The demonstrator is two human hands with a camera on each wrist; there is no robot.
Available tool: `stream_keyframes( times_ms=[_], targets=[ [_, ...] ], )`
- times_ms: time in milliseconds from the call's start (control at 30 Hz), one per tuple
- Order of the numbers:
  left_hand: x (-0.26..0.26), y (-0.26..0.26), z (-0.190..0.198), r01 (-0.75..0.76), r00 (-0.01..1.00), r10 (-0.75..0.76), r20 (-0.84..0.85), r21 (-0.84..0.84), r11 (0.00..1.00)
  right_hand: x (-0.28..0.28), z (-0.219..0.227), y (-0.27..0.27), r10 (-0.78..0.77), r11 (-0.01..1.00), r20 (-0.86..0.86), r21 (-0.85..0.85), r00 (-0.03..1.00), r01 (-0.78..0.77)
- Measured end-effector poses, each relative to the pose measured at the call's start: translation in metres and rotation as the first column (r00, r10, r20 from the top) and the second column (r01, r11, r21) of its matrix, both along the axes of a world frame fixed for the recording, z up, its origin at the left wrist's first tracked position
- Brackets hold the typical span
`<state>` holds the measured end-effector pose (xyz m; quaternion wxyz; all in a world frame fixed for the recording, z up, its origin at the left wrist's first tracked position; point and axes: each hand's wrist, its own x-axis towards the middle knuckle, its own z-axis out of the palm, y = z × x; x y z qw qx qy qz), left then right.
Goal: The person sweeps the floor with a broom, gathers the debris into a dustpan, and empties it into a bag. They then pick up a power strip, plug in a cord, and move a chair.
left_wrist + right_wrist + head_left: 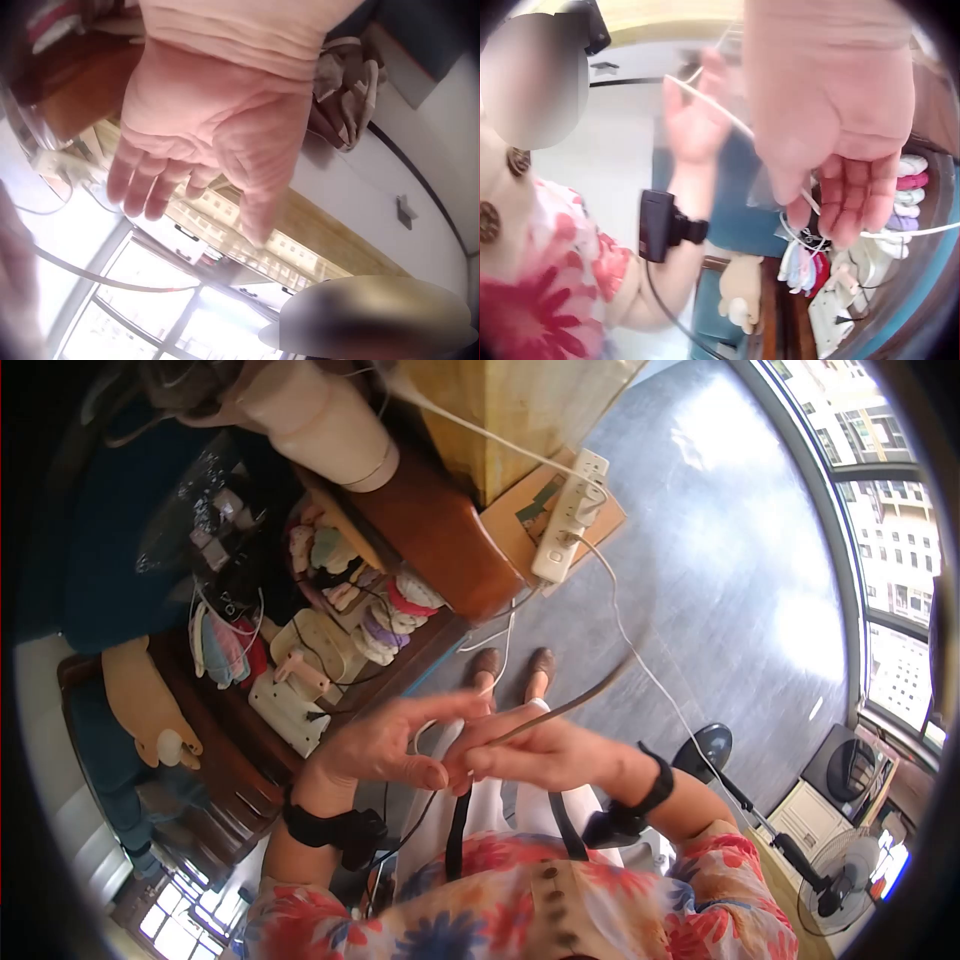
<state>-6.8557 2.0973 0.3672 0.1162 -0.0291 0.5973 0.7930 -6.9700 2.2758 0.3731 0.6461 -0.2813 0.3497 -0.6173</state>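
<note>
Closest in the right wrist view is the right hand (pixel 836 142), its fingers curled, pinching the white cord (pixel 922 232) against the thumb. From my remote seat, I see the left hand (pixel 214 124) palm-up to its camera, fingers extended, thumb apart; blur hides any contact with the cord. The cord runs between the hands and beyond the right. I'd keep that pinch light, guiding without kinks or twists.

Camera log: head high, wrists close.
Head: faces down over floor (pixel 720 550). Left wrist: along left palm (pixel 214 127), toward windows (pixel 112 330) shared with head. Right wrist: past right palm (pixel 836 127) toward plush toy (pixel 739 291), also in head view.
</note>
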Motion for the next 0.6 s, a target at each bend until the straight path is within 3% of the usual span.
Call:
stream_keyframes(
  times_ms=[33, 67, 100, 167, 233, 300, 367, 400, 467, 600],
  targets=[
    [0.011, 0.0, -0.001, 0.159, 0.979, -0.163, 0.12, 0.046, 0.986, -0.01, 0.01, 0.001, -0.079, 0.997, 0.138, 0.026, 0.987, 0.077],
    [0.019, -0.002, 0.0, 0.308, 0.917, -0.326, 0.227, 0.113, 0.945, -0.021, 0.018, 0.003, -0.144, 0.99, 0.155, 0.033, 0.977, 0.141],
    [0.026, -0.006, 0.005, 0.298, 0.92, -0.316, 0.234, 0.11, 0.948, -0.031, 0.021, 0.006, -0.209, 0.978, 0.171, 0.044, 0.963, 0.204],
    [0.041, -0.021, 0.021, 0.147, 0.833, -0.153, 0.532, 0.054, 0.988, -0.046, 0.019, 0.013, -0.341, 0.935, 0.309, 0.017, 0.888, 0.353],
    [0.063, -0.044, 0.033, -0.11, 0.791, 0.114, 0.601, -0.044, 0.993, -0.064, 0.011, 0.022, -0.452, 0.888, 0.334, 0.083, 0.827, 0.452],
    [0.08, -0.065, 0.051, -0.281, 0.76, 0.379, 0.528, -0.258, 0.924, -0.08, 0.007, 0.023, -0.565, 0.822, 0.304, 0.128, 0.767, 0.554],
    [0.098, -0.087, 0.064, -0.329, 0.747, 0.52, 0.414, -0.449, 0.831, -0.093, 0.003, 0.025, -0.607, 0.794, 0.247, 0.143, 0.755, 0.591],
    [0.105, -0.093, 0.073, -0.33, 0.747, 0.521, 0.414, -0.449, 0.831, -0.1, -0.001, 0.026, -0.626, 0.778, 0.28, 0.159, 0.727, 0.608],
    [0.115, -0.1, 0.089, -0.491, 0.706, 0.647, 0.287, -0.459, 0.74, -0.119, -0.01, 0.029, -0.636, 0.769, 0.325, 0.182, 0.7, 0.613],
    [0.126, -0.102, 0.114, -0.489, 0.685, 0.659, 0.311, -0.474, 0.732, -0.164, -0.027, 0.029, -0.68, 0.723, 0.361, 0.187, 0.638, 0.664]
  ],
)
